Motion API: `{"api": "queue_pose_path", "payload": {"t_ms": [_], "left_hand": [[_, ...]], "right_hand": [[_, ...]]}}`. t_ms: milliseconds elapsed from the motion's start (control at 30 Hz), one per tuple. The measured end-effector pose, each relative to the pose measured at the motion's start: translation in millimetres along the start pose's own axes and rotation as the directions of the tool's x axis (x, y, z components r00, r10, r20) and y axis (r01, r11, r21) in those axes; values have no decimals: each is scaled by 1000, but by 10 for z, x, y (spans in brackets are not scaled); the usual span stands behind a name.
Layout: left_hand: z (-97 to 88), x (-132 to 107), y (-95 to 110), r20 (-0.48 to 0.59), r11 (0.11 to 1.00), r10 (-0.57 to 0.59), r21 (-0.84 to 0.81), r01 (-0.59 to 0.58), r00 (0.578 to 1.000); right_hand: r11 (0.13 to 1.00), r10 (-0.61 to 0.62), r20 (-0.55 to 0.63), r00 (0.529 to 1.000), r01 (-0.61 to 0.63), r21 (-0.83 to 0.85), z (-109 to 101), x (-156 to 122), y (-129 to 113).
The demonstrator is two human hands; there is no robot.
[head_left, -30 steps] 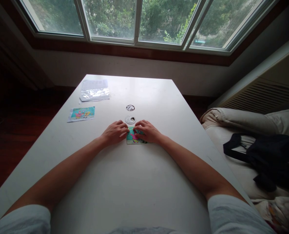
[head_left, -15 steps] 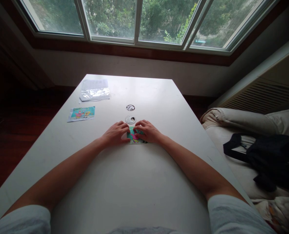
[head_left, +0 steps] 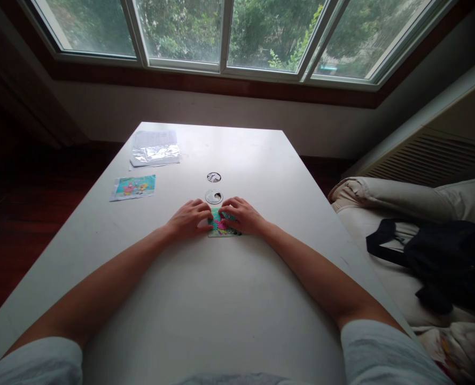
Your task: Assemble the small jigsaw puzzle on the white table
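A small colourful picture (head_left: 220, 229), teal with pink, lies flat on the white table (head_left: 229, 299) near its middle. My left hand (head_left: 187, 218) rests at its left edge with curled fingers pressing on it. My right hand (head_left: 243, 215) covers its right part, fingertips bent down onto the top edge. The two hands' fingertips nearly meet over the picture, and most of it is hidden beneath them.
Two small round discs (head_left: 213, 197) (head_left: 213, 177) lie just beyond my hands. A cartoon picture card (head_left: 133, 187) and a clear plastic bag on paper (head_left: 155, 148) sit at the far left. A cushion with a black bag (head_left: 441, 262) is to the right of the table.
The small picture shifted slightly under my fingers, first right and then back. Both hands stay on it in nearly the same place.
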State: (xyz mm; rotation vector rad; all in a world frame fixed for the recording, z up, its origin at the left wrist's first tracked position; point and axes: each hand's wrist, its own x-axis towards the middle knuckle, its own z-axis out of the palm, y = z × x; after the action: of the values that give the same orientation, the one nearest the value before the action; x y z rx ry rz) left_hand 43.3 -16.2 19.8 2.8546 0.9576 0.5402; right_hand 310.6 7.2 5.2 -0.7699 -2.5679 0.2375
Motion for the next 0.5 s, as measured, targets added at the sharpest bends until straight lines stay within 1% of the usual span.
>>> {"api": "queue_pose_path", "payload": {"t_ms": [167,267,367,500], "left_hand": [[-37,-6,-23,-2,999,-2,37,2,1000],[-56,-17,-41,-26,999,12,38,-11,1000],[-68,-27,-48,-52,999,34,37,-32,998],[-88,-30,-49,-50,997,61,48,-58,997]], "right_hand": [[995,82,-9,997,-83,-52,-1,-26,77],[985,146,-33,989,-149,-83,-18,-35,114],[973,205,-61,977,-210,-99,-34,-34,120],[961,249,-71,966,-255,-103,-32,-24,109]]}}
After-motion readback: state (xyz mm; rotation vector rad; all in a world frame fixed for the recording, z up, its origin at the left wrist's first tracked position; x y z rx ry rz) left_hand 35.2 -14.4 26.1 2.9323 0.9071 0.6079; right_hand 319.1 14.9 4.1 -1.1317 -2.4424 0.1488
